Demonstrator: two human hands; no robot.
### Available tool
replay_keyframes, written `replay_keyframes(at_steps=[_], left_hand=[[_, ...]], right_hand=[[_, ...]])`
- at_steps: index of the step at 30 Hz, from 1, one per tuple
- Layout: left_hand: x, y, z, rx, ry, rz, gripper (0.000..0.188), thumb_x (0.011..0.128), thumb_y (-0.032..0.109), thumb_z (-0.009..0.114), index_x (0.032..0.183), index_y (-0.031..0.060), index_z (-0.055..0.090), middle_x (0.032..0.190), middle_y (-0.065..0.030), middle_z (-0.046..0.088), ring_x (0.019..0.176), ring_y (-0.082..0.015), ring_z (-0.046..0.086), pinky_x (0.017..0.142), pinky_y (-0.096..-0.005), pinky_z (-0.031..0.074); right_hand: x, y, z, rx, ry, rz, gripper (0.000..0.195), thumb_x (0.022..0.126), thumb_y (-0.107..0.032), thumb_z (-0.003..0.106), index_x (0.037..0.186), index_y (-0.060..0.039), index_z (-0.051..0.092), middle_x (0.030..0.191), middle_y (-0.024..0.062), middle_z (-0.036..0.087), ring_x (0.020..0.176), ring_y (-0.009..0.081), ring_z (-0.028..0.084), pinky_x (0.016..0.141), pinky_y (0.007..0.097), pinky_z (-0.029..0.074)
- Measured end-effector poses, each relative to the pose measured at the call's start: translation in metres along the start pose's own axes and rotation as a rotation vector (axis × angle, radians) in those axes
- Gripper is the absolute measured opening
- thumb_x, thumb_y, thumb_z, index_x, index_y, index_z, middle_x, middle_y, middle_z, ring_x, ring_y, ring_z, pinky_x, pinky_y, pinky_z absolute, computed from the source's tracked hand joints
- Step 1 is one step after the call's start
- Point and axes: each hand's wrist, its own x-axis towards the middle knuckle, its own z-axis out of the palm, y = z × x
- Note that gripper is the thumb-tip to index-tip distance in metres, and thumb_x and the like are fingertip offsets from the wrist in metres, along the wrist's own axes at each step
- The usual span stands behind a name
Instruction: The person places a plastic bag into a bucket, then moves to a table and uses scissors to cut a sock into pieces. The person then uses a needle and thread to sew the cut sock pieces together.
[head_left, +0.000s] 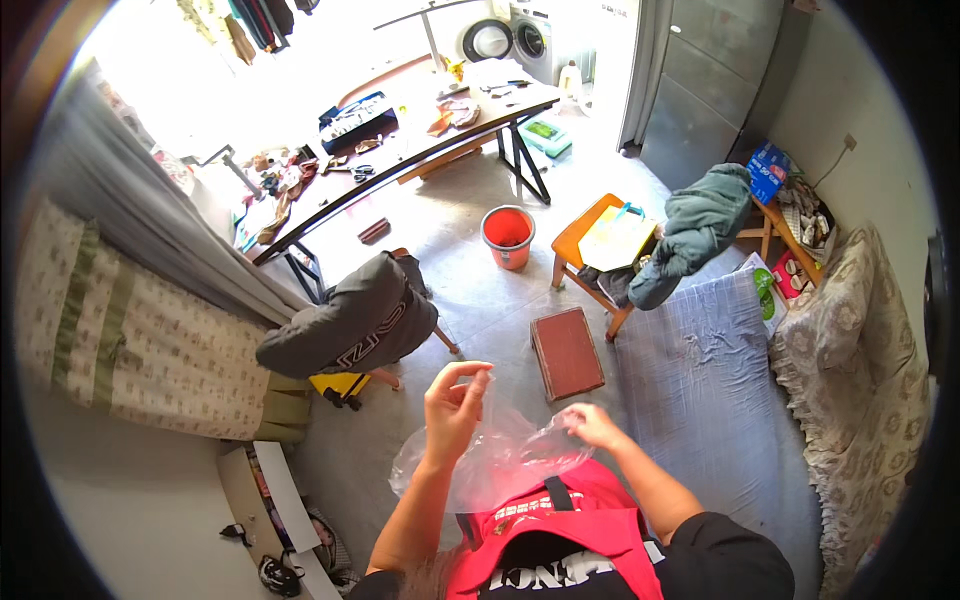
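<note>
A clear plastic bag (499, 457) hangs in front of my red apron, stretched between my two hands. My left hand (457, 405) is raised on the left, its thumb and index finger pinched on the bag's upper edge. Lower and to the right, my right hand (589, 425) grips another part of the bag's edge. The bag is thin and crumpled, and I see nothing inside it. Past my hands, a low reddish-brown stool (568, 354) stands on the floor.
An orange bucket (509, 238) stands ahead. A chair with a dark jacket (352, 319) is at left; a wooden chair (577, 229) holds a yellow bag. Behind is a long cluttered table (420, 154). A sofa seat with a blue cover (697, 390) lies at right.
</note>
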Motion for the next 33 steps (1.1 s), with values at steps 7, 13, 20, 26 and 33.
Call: replay_keyframes(at_steps=[7, 13, 20, 26, 33], left_hand=[[0.176, -0.029, -0.046, 0.07, 0.007, -0.071, 0.011, 0.092, 0.012, 0.063, 0.098, 0.0041, 0.066, 0.077, 0.0039, 0.059, 0.051, 0.0005, 0.044, 0.044, -0.0177, 0.032], [0.325, -0.038, -0.073, 0.302, -0.075, 0.097, 0.009, 0.09, 0.009, 0.064, 0.096, 0.004, 0.067, 0.08, 0.0038, 0.058, 0.053, 0.001, 0.041, 0.045, -0.0179, 0.03], [0.462, -0.036, -0.083, 0.441, -0.131, 0.134, 0.015, 0.083, 0.012, 0.071, 0.095, 0.0041, 0.067, 0.081, -0.0009, 0.06, 0.061, -0.0058, 0.046, 0.054, -0.0223, 0.037], [0.576, -0.057, -0.084, 0.829, -0.342, -0.005, 0.033, 0.068, 0.021, 0.079, 0.096, 0.0071, 0.067, 0.075, -0.0078, 0.059, 0.07, -0.0217, 0.058, 0.063, -0.0326, 0.046], [0.709, -0.192, -0.058, 1.052, -0.133, -0.145, 0.017, 0.089, 0.018, 0.059, 0.097, 0.0063, 0.068, 0.082, -0.0124, 0.063, 0.071, -0.032, 0.062, 0.068, -0.0382, 0.05]], right_hand=[[0.15, -0.109, -0.099, 0.331, -0.077, 0.212, 0.032, 0.089, -0.004, 0.049, 0.119, -0.0033, 0.059, 0.086, 0.0051, 0.067, 0.06, 0.0068, 0.058, 0.052, 0.024, 0.048], [0.242, -0.153, -0.151, 0.245, -0.227, -0.043, 0.046, 0.076, -0.007, 0.074, 0.118, 0.0006, 0.059, 0.107, 0.0055, 0.065, 0.096, 0.0132, 0.062, 0.082, 0.029, 0.052], [0.36, -0.198, -0.165, -0.352, 0.147, 0.127, 0.033, 0.086, -0.035, 0.065, 0.084, -0.0037, 0.073, 0.078, 0.0118, 0.069, 0.071, 0.0191, 0.065, 0.068, 0.0319, 0.049], [0.503, -0.165, -0.215, 0.288, 0.513, 0.107, 0.023, 0.092, -0.019, 0.058, 0.089, -0.0001, 0.071, 0.077, 0.0001, 0.066, 0.067, 0.0081, 0.057, 0.062, 0.0246, 0.045], [0.639, -0.17, -0.27, 0.343, 0.594, -0.068, 0.025, 0.089, 0.0, 0.046, 0.107, 0.007, 0.062, 0.116, 0.0105, 0.061, 0.106, 0.0178, 0.057, 0.094, 0.0287, 0.042]])
